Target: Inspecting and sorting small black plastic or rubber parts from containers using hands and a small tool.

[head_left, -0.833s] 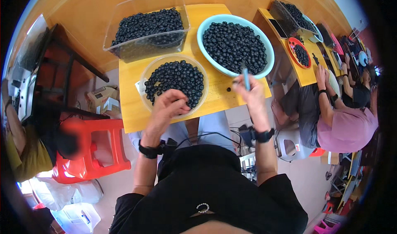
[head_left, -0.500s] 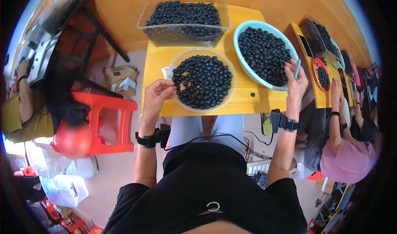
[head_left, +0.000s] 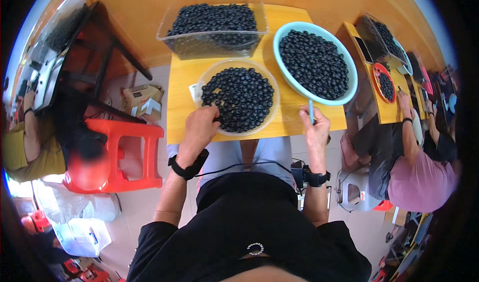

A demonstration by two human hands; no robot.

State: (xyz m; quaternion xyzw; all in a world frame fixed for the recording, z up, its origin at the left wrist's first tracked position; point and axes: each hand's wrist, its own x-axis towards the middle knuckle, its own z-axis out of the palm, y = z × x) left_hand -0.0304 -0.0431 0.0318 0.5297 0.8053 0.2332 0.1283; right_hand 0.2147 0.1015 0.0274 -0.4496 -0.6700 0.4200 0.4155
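My left hand (head_left: pixel 201 126) is at the near left edge of a clear round tub (head_left: pixel 276 105). Its fingers are curled together over the small round black pieces (head_left: pixel 243 100) inside, which look like beads or berries. Whether anything is between the fingertips is hidden. Close to the table's front edge, my right hand (head_left: pixel 316 128) grips a slim light-blue stick (head_left: pixel 311 111), its tip pointing up toward a light-blue basin (head_left: pixel 351 82). More of the black pieces (head_left: pixel 314 62) fill that basin.
A clear rectangular bin (head_left: pixel 214 45) of black pieces stands at the back of the yellow table (head_left: pixel 287 120). A red stool (head_left: pixel 119 152) is on the left. At right, a person in a pink top (head_left: pixel 424 180) works at another table beside a red plate (head_left: pixel 392 97).
My right hand has come left and down from the basin's rim to the table front, stick still held. My left hand has lowered slightly onto the tub's edge. The loose black piece no longer shows.
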